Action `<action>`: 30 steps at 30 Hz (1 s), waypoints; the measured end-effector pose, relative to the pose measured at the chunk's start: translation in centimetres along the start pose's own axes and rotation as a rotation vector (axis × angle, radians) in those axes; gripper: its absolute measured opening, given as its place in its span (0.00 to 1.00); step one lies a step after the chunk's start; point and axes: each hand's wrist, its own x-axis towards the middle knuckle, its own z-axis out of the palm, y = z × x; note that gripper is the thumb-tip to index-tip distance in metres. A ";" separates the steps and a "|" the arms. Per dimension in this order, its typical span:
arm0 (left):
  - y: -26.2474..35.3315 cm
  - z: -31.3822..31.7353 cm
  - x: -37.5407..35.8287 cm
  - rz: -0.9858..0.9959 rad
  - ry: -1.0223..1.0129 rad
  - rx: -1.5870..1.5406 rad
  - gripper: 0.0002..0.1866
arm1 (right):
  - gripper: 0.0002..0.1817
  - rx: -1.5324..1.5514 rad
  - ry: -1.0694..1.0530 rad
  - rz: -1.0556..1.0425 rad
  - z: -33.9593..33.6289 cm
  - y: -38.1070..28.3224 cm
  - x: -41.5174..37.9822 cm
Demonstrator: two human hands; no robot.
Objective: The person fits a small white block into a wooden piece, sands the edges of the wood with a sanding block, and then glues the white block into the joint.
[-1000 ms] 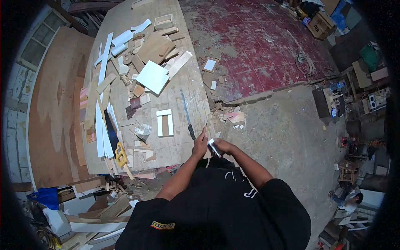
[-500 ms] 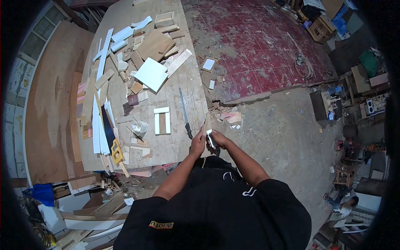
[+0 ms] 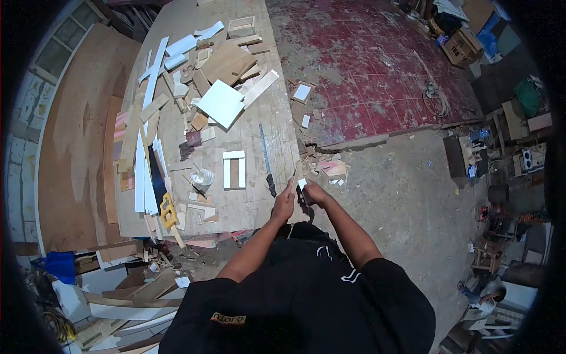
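Observation:
Close to the table's right edge, my left hand (image 3: 284, 206) is closed on a thin wooden strip (image 3: 293, 179) that points away from me. Just right of it, my right hand (image 3: 315, 193) is closed round a small white piece (image 3: 302, 183). A narrow gap separates the two hands. On the table (image 3: 250, 206), left of my hands, lies a thin saw blade with a black handle (image 3: 270, 184). Beside that is a small white-sided wooden frame (image 3: 234, 170). A crumpled clear plastic cup (image 3: 202, 177) lies farther left.
A yellow-handled saw (image 3: 167, 211) lies on long white strips at the left. A white square board (image 3: 221, 104) tops a pile of wood pieces. Scraps lie on the floor (image 3: 392, 194) beyond my hands. Another person (image 3: 490, 297) is at the lower right.
The view has shifted slightly, so the table appears farther right. The white piece in my right hand has turned and shows less of its length.

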 end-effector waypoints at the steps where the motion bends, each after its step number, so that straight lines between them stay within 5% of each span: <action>1: 0.1 -0.1 0.1 0.025 0.008 0.018 0.25 | 0.14 -0.217 0.018 -0.127 0.3 -0.3 0.7; 8: -0.5 0.3 0.0 0.069 0.045 0.026 0.26 | 0.20 -0.140 0.151 -0.068 3.0 -2.5 -2.6; 22: 0.9 0.0 -0.1 0.018 0.032 0.054 0.26 | 0.24 -0.179 0.047 -0.031 2.2 -1.1 -1.7; 30: 0.5 0.0 0.1 0.011 0.015 0.014 0.26 | 0.24 -0.055 0.070 -0.268 2.8 0.4 -1.1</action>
